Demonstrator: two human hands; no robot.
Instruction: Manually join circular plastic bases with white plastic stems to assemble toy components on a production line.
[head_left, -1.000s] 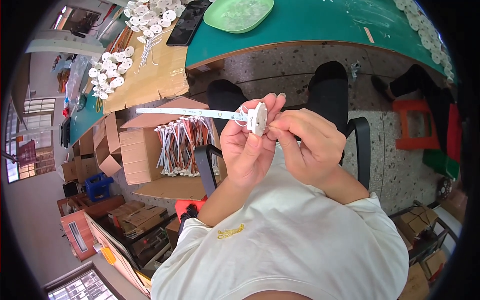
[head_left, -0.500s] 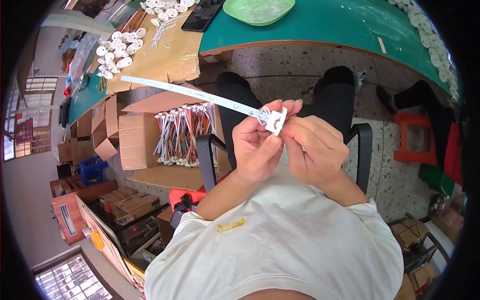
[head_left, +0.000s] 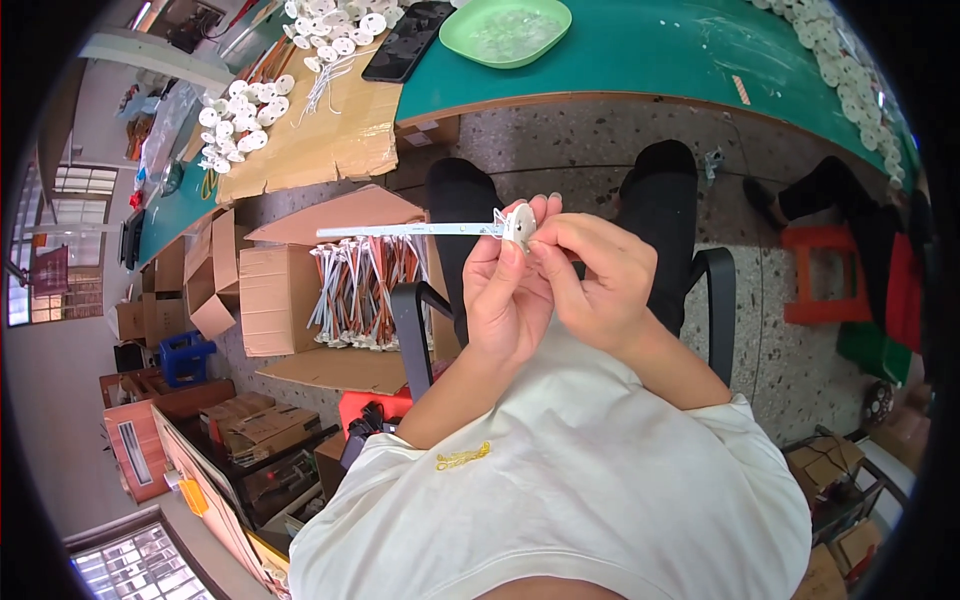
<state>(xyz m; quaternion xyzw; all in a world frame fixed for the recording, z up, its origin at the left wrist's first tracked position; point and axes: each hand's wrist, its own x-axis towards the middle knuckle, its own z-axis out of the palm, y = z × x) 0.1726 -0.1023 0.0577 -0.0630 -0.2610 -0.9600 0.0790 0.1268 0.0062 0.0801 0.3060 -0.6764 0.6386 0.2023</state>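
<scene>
Over my lap, my left hand (head_left: 507, 305) grips a white round end piece (head_left: 519, 224) between thumb and fingers. From that piece a narrow, pale LED strip (head_left: 400, 230) sticks out to the left, with small white wires looped where the two meet. The flat round face is turned to the right. At its lower edge my right hand (head_left: 603, 278) is closed in a pinch, thumb against forefinger. Whether anything small sits between those fingertips is hidden.
An open cardboard box (head_left: 275, 300) at left holds many bundled strips (head_left: 370, 290). On the green table (head_left: 640, 50) stand a light green tray (head_left: 500, 52) of small clear pieces, a black phone (head_left: 408, 42) and piles of white round pieces (head_left: 240, 125). Black chair armrests (head_left: 722, 310) flank me.
The end piece has turned so its round face shows, and the strip has swung nearly level. Both hands have shifted left, the right one more.
</scene>
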